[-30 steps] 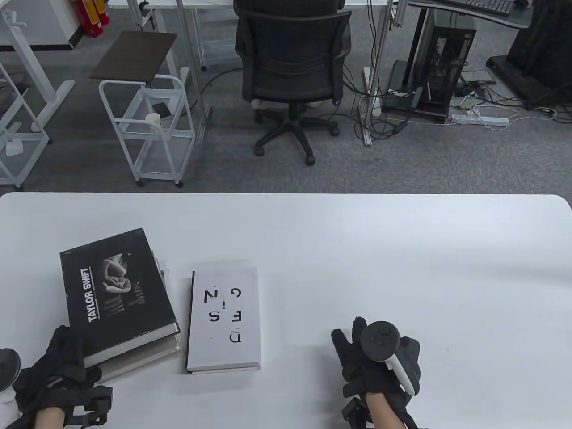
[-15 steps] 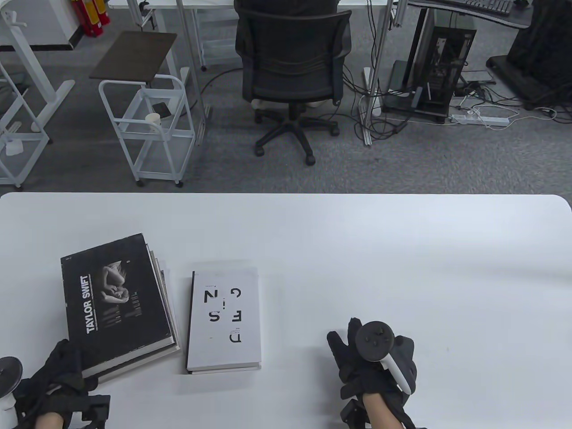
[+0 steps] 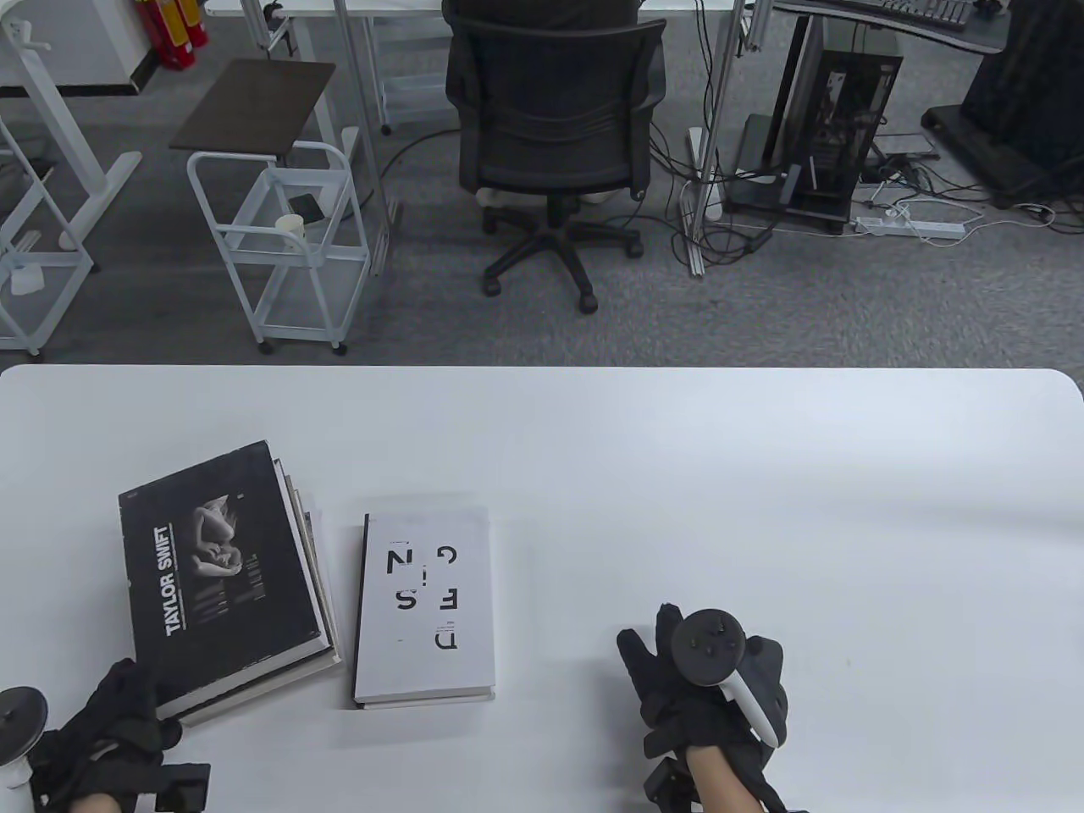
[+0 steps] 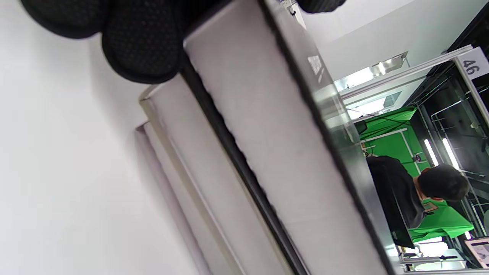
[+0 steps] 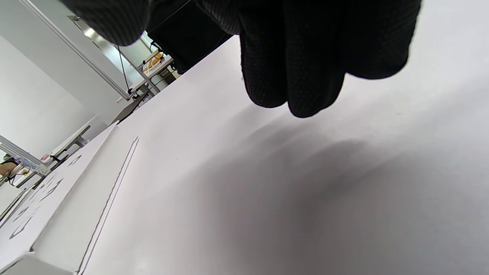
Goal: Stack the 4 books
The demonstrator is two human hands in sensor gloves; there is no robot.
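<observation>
Leftward on the white table lay a black hardcover book lettered "TAYLOR SWIFT", topping a skewed pile of two paler books. Just right of the pile, apart from it, sat a white book printed with scattered letters D, E, S, G, N. The gloved left hand touched the pile's near left corner, fingertips against the black book's lower edge. The gloved right hand rested on bare table well right of the books, fingers together, holding nothing.
</observation>
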